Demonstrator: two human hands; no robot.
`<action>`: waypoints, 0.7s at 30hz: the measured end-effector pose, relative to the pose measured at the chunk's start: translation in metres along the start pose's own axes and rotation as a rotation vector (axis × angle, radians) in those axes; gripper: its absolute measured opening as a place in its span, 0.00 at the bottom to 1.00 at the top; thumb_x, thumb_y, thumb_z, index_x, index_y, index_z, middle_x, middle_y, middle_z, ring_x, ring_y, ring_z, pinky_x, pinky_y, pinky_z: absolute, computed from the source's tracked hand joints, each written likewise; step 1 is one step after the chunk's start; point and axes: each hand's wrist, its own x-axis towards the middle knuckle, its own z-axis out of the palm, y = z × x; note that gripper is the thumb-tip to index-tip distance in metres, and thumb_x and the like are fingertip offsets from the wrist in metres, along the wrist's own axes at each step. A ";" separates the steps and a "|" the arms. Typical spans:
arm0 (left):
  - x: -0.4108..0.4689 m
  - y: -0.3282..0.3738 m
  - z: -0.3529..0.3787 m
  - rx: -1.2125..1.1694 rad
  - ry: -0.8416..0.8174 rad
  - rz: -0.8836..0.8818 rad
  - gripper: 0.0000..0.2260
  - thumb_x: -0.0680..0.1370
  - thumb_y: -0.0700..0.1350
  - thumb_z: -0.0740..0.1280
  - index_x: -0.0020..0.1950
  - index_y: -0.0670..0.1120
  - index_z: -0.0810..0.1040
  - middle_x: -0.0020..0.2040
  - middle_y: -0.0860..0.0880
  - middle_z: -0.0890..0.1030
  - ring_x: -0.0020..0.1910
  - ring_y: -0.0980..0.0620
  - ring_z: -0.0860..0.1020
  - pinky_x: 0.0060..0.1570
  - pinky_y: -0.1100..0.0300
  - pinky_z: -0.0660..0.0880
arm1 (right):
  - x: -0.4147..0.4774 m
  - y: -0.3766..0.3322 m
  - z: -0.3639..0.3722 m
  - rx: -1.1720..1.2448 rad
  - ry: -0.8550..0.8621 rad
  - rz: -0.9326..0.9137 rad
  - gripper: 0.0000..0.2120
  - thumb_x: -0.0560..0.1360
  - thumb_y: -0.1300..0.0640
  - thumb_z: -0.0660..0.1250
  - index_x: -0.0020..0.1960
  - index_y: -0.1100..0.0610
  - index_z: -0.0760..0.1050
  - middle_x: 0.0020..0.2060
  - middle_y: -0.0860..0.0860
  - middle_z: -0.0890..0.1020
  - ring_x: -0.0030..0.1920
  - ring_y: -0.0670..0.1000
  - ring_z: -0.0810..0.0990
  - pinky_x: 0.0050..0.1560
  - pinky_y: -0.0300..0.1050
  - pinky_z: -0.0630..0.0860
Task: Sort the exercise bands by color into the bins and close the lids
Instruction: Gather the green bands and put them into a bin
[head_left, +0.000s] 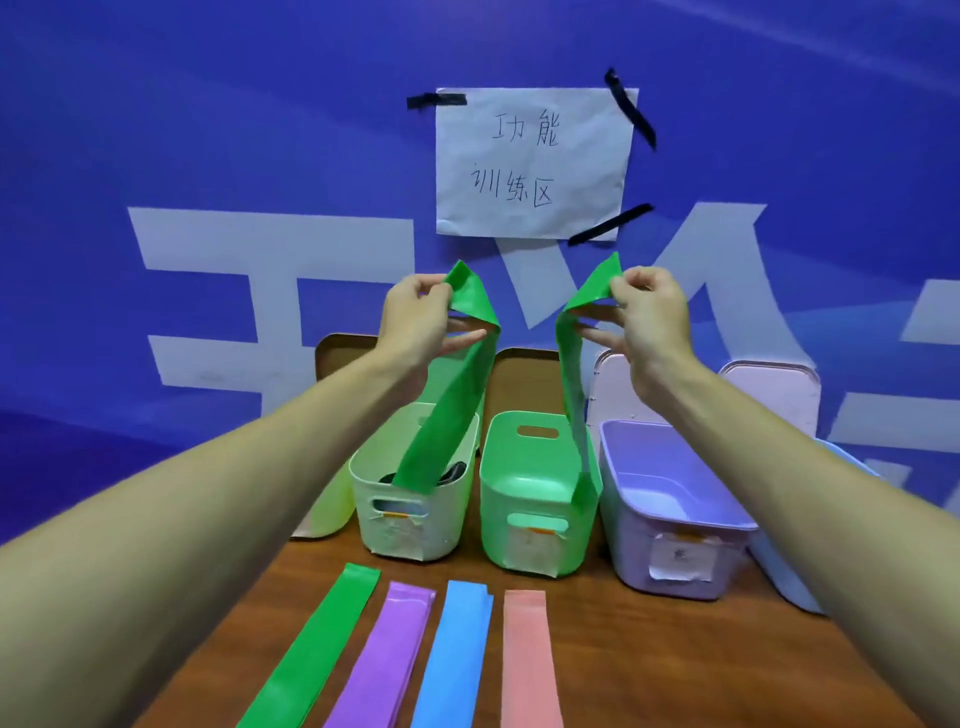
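Holds both hands up before the blue wall, above a row of open bins. Pinches the top end of the raised green band between thumb and forefinger of the left hand, the other fingers stretched toward the strip. Pinches the top of a second green length the same way with the right hand. Cannot tell whether the two lengths join into one band.

Lets the left length hang down into the pale green bin, over something dark inside. Lets the right length drop along the right inner wall of the green bin.

Shows a yellowish bin at far left, a purple bin right of the green one, and a blue bin partly behind the right forearm. Shows lids standing upright behind the bins, against the wall.

Leaves four bands flat side by side on the wooden surface in front of the bins: flat green band, purple band, blue band, pink band.

Shows a handwritten paper note taped to the wall.
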 end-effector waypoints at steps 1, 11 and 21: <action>0.007 0.001 0.009 -0.003 -0.023 0.005 0.07 0.81 0.38 0.56 0.55 0.41 0.72 0.53 0.39 0.77 0.40 0.44 0.82 0.37 0.57 0.82 | 0.009 0.000 -0.001 -0.010 -0.004 -0.019 0.08 0.78 0.65 0.58 0.43 0.55 0.68 0.46 0.58 0.77 0.47 0.58 0.83 0.43 0.53 0.83; 0.052 -0.044 0.045 0.083 -0.113 -0.081 0.06 0.79 0.34 0.57 0.51 0.43 0.69 0.47 0.42 0.80 0.43 0.46 0.82 0.41 0.60 0.81 | 0.059 0.062 -0.003 -0.184 -0.053 0.042 0.07 0.78 0.62 0.61 0.43 0.52 0.69 0.49 0.56 0.78 0.47 0.54 0.83 0.47 0.48 0.82; 0.010 -0.116 -0.028 0.816 -0.423 -0.054 0.10 0.79 0.39 0.62 0.55 0.45 0.81 0.52 0.49 0.82 0.51 0.52 0.80 0.52 0.58 0.75 | 0.002 0.127 -0.018 -0.662 -0.391 0.286 0.07 0.76 0.65 0.62 0.42 0.56 0.75 0.39 0.51 0.79 0.44 0.55 0.82 0.47 0.51 0.82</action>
